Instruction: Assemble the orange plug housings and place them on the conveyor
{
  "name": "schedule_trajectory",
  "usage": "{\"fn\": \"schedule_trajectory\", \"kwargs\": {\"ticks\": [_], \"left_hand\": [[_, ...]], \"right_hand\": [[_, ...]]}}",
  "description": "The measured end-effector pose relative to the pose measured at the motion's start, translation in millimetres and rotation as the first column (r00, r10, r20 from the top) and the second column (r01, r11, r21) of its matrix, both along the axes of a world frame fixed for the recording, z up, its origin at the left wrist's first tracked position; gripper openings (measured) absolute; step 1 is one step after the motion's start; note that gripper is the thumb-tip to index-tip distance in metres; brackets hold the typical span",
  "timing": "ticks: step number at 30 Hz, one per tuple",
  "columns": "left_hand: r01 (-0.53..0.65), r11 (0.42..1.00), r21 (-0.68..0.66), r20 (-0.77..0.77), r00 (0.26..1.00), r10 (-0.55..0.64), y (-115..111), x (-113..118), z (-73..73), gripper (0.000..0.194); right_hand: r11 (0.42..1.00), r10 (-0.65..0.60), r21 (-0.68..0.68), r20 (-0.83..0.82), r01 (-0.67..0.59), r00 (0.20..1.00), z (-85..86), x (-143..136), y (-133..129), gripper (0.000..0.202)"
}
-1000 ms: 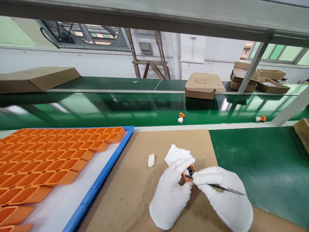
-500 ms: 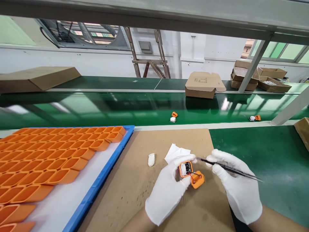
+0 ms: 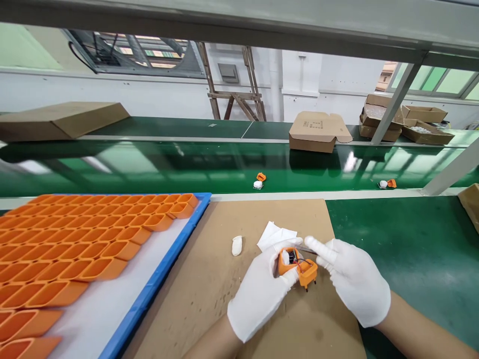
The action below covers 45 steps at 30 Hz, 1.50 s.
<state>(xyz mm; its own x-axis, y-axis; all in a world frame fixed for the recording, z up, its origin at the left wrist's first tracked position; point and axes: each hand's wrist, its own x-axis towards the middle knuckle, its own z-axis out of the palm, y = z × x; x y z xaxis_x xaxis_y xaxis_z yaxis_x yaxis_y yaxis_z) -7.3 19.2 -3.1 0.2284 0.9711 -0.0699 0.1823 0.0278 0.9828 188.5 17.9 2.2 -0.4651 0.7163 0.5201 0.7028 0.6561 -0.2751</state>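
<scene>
Closer to the orange housing (image 3: 283, 266), the right hand (image 3: 357, 284) has moved in, its fingers partly spread, a thin dark tool (image 3: 309, 251) mostly hidden between them. Left hand (image 3: 256, 294) pinches the housing above the cardboard sheet (image 3: 209, 284), toward its right edge. The wired orange cap (image 3: 307, 272) has tilted, showing 2 dark prongs (image 3: 307, 287) underneath.

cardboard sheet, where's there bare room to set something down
The cardboard sheet is bare between the tray's blue rim and the left hand, below the white piece. The green surface between the right hand and far-right carton is bare. Crowded: around the orange case, near both hands and the white papers.
</scene>
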Motion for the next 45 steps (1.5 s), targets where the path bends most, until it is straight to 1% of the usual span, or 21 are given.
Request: {"fn": "schedule_trajectory", "kwargs": {"ticks": [3,6,10,13,16,19,23,28,34,39,41,45], "left_hand": [[-0.069,0.997,0.018,-0.050,0.996,0.070,2.9,-2.1,-1.0,0.042],[-0.083,0.997,0.007,-0.061,0.995,0.083,3.0,-3.0,-1.7,0.042],[-0.078,0.997,-0.005,-0.048,0.996,0.077,1.9,-2.5,0.6,0.041],[-0.065,0.998,-0.009,-0.039,0.997,0.065,1.4,-2.1,1.9,0.040],[-0.037,0.998,-0.045,-0.032,0.999,0.035,1.1,-1.8,1.5,0.042],[-0.009,0.998,-0.057,-0.039,0.999,0.007,0.6,-1.1,0.6,0.043],[0.018,0.999,-0.037,-0.070,0.997,-0.021,-0.9,-0.3,1.0,0.045],[0.060,0.997,-0.040,-0.048,0.997,-0.062,-2.5,-1.1,2.5,0.046],[0.024,1.000,-0.004,-0.027,0.999,-0.024,-1.2,-2.2,-0.5,0.044],[-0.004,1.000,0.002,0.006,1.000,0.004,-1.0,-1.4,-3.7,0.045],[-0.025,1.000,0.012,-0.003,1.000,0.025,-1.2,-1.0,-2.7,0.045],[-0.045,0.999,0.020,-0.045,0.998,0.046,-1.6,0.0,-0.5,0.046]], "right_hand": [[0.991,-0.056,0.123,0.080,0.046,0.995,-3.1,0.2,2.8,0.056],[0.976,-0.097,0.202,0.103,0.075,0.990,-3.2,0.7,5.0,0.052],[0.959,-0.145,0.265,0.137,0.104,0.980,-3.4,1.6,5.7,0.056],[0.955,-0.166,0.271,0.158,0.119,0.973,-3.8,0.9,4.4,0.057],[0.952,-0.176,0.278,0.154,0.129,0.972,-3.8,-0.2,3.0,0.056],[0.953,-0.162,0.279,0.141,0.118,0.977,-3.6,-0.9,2.3,0.056],[0.958,-0.147,0.265,0.141,0.106,0.979,-3.0,-1.4,2.3,0.057],[0.960,-0.123,0.269,0.135,0.083,0.983,-0.9,-2.0,1.5,0.055],[0.968,-0.140,0.233,0.179,0.097,0.974,2.7,-1.5,-2.0,0.058],[0.972,-0.130,0.219,0.180,0.089,0.975,9.3,-0.9,-2.3,0.051],[0.972,-0.138,0.208,0.156,0.104,0.978,10.3,-1.1,-2.5,0.049],[0.980,-0.110,0.181,0.153,0.082,0.982,7.5,-1.6,-3.6,0.047]]}}
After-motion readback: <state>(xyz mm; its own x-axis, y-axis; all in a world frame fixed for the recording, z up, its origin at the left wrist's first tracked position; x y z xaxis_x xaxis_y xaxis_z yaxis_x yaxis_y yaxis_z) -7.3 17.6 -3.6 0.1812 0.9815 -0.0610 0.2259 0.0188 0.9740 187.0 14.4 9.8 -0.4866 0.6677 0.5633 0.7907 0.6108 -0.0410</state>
